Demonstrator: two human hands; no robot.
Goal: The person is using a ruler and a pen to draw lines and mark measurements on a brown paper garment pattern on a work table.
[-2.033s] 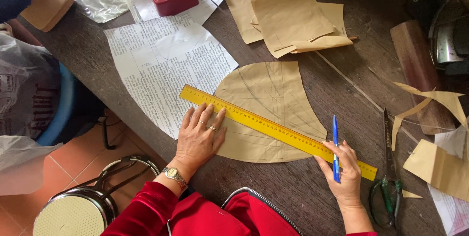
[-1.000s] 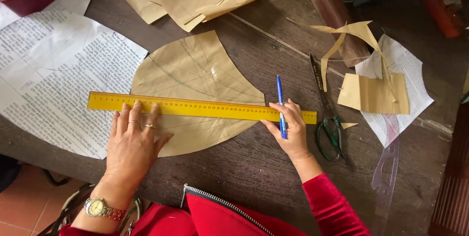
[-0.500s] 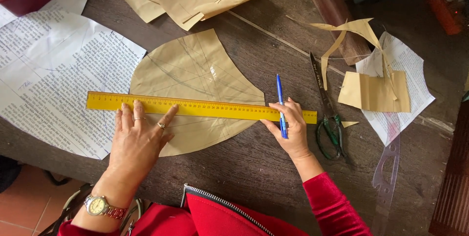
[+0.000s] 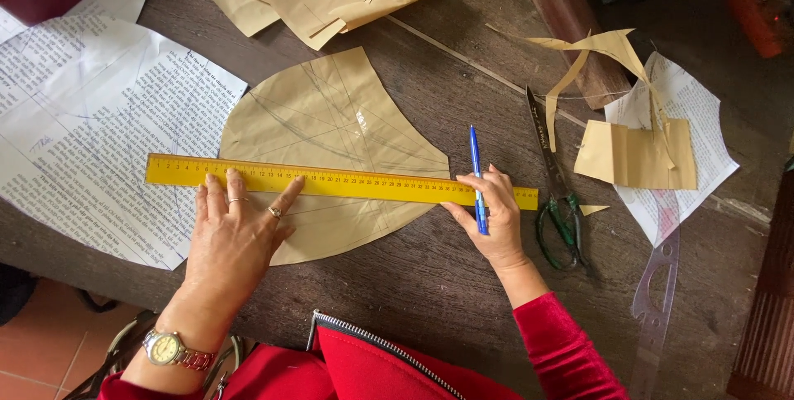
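While the left hand [image 4: 236, 230] lies flat with its fingers spread wide, their tips press on the lower edge of the yellow ruler [image 4: 331, 181], which lies nearly level across the brown paper pattern piece [image 4: 331, 119] on the dark wooden tabletop [image 4: 413, 284]. The right hand [image 4: 492, 214] is closed around a blue pen [image 4: 476, 172], its fingers resting on the ruler near the right end, with the pen standing up past the ruler's far edge. The pattern piece is a rounded shape with pencil lines drawn across it; the ruler crosses its lower part and sticks out on both sides.

Against the picture from half a second ago, little has changed: the ruler sits on the same line, the pen hand is in the same place, and the left hand's fingers have shifted only slightly along the ruler. Two seconds ago the ruler ran on a clear slant across the paper; now it is close to level.

Just right of the ruler's end lie green-handled scissors [image 4: 556, 193], blades pointing away. Beyond them sit folded brown paper offcuts [image 4: 633, 152] on a printed sheet. A large sheet of newsprint [image 4: 91, 135] lies under the ruler's left end, and a clear curve template [image 4: 657, 284] rests near the tabletop's right edge. A wristwatch [image 4: 165, 348] is on the left wrist.
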